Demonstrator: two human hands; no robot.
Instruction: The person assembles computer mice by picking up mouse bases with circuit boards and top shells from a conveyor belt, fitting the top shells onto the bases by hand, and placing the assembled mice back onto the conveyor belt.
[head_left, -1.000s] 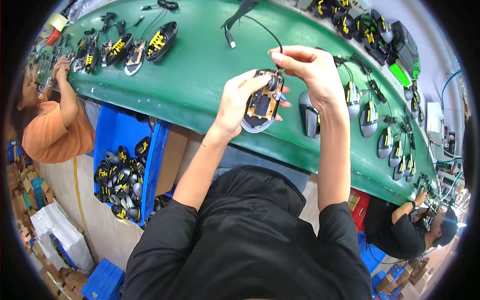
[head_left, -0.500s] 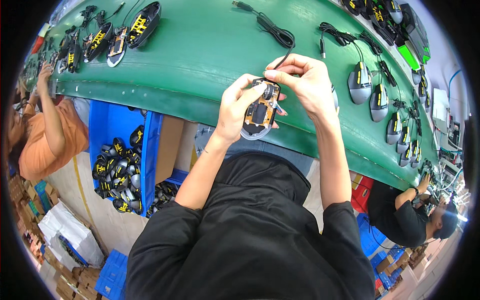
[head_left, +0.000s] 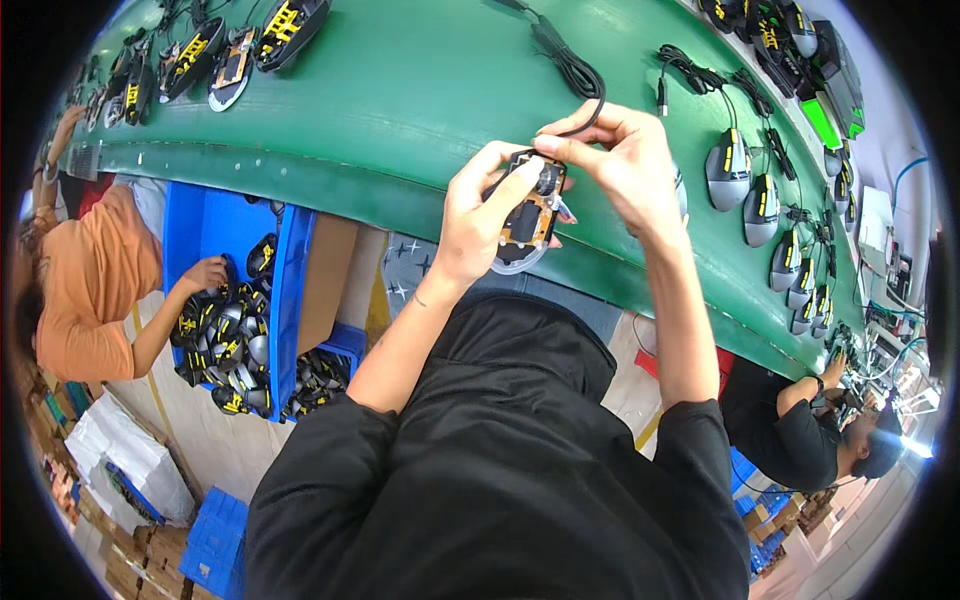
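An opened computer mouse (head_left: pixel 525 222), its orange-brown circuit board bare in a black and clear base, is held above the near edge of the green bench. Wrapped round its left side is my left hand (head_left: pixel 472 215), thumb pressing by the scroll wheel. My right hand (head_left: pixel 632 170) pinches the black mouse cable (head_left: pixel 572 68) at the front end of the mouse. From there the cable runs up into a tied bundle lying on the bench. Some fingertips show beyond the mouse's right side, beside small wires that are too blurred to make out.
The green bench (head_left: pixel 400 90) carries mouse shells with yellow parts (head_left: pixel 290 30) at far left and several grey-black mice (head_left: pixel 728 170) at right. A blue bin (head_left: pixel 285 330) of mouse shells stands below left. Co-workers sit on both sides; one person's hand (head_left: pixel 207 273) is in the bin.
The view has shifted slightly. My hands keep their hold on the mouse and cable. The co-worker at left has lowered a hand from the bench into the blue bin.
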